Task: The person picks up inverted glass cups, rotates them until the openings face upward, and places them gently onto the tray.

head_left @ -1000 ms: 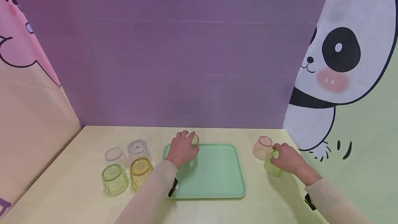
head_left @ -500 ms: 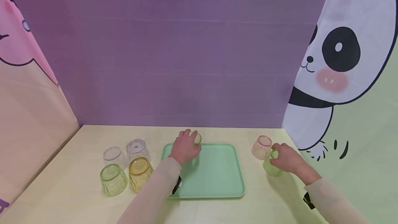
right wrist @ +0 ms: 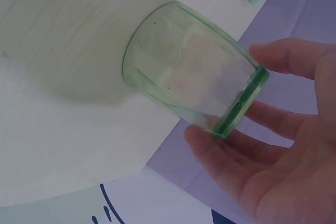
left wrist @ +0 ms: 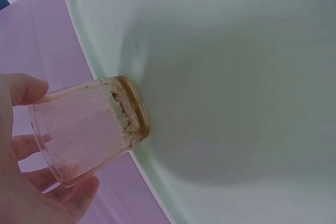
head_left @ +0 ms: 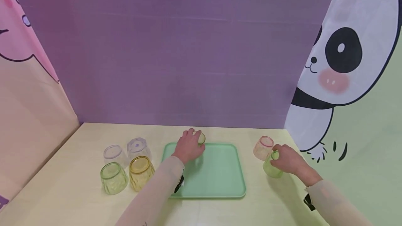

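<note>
In the head view my left hand (head_left: 189,146) is above the far part of a green tray (head_left: 216,184). It grips a clear, yellowish glass (left wrist: 89,129) near the rim, thick amber base towards the tray; whether the base touches the tray, I cannot tell. At the right, my right hand (head_left: 288,159) pinches a light green glass (right wrist: 189,72) around its thick base. This glass is upside down, its mouth towards the table, close beside a pink upside-down glass (head_left: 263,149). Contact between its rim and the tabletop is unclear.
Left of the tray, several upside-down glasses stand close together: a clear one (head_left: 113,154), a pale violet one (head_left: 138,147), a green one (head_left: 114,180) and a yellow one (head_left: 140,175). A purple wall (head_left: 182,62) rises behind the table (head_left: 72,184).
My left hand has drifted slightly right and away over the tray, still holding the yellowish glass. My right hand keeps its grip on the green glass, almost in place. The view shifts a little.
</note>
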### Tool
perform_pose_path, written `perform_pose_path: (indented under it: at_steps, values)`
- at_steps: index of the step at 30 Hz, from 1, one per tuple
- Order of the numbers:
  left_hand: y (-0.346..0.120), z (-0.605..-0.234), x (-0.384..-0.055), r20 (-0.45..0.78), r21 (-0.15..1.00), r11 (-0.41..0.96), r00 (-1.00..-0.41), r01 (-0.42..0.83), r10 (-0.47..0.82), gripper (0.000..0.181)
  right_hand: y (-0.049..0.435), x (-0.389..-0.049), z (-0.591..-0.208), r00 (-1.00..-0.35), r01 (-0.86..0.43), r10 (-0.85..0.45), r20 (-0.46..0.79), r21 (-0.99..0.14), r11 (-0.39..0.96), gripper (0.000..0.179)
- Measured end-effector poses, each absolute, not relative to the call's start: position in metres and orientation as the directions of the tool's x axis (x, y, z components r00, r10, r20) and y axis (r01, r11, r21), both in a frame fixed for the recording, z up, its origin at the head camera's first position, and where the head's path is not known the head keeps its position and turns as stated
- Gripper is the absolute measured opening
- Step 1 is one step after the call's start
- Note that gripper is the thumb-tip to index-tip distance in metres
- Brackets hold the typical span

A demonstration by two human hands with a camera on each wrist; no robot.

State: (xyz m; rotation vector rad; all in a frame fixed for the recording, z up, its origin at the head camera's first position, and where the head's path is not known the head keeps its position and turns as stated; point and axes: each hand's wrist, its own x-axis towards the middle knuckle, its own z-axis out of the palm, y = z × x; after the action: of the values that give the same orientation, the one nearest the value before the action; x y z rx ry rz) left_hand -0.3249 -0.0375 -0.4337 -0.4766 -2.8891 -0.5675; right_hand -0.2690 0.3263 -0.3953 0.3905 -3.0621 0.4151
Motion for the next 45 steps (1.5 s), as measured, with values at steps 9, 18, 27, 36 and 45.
perform_pose_path:
  at_steps: [9,18,27,36,45]
  values:
    - [-0.036,-0.430,-0.323,0.164,0.510,0.817,-0.963,0.269,0.215,0.063,0.317,-0.264,-0.387,-0.970,-0.239,-0.238,0.039,-0.275,0.931,0.050]
    - [-0.037,-0.426,-0.321,0.203,0.520,0.811,-0.961,0.268,0.188,0.056,0.298,-0.259,-0.383,-0.957,-0.288,-0.260,0.132,-0.281,0.916,0.045]
    - [-0.041,-0.412,-0.312,0.198,0.526,0.813,-0.966,0.250,0.169,0.051,0.283,-0.255,-0.379,-0.932,-0.349,-0.297,0.206,-0.305,0.886,0.043]
    - [-0.042,-0.414,-0.300,0.249,0.602,0.753,-0.958,0.266,0.140,0.046,0.276,-0.260,-0.381,-0.929,-0.348,-0.264,0.260,-0.367,0.862,0.040]
    - [-0.043,-0.413,-0.285,0.305,0.637,0.700,-0.939,0.324,0.157,0.044,0.266,-0.259,-0.378,-0.936,-0.330,-0.221,0.275,-0.462,0.823,0.045]
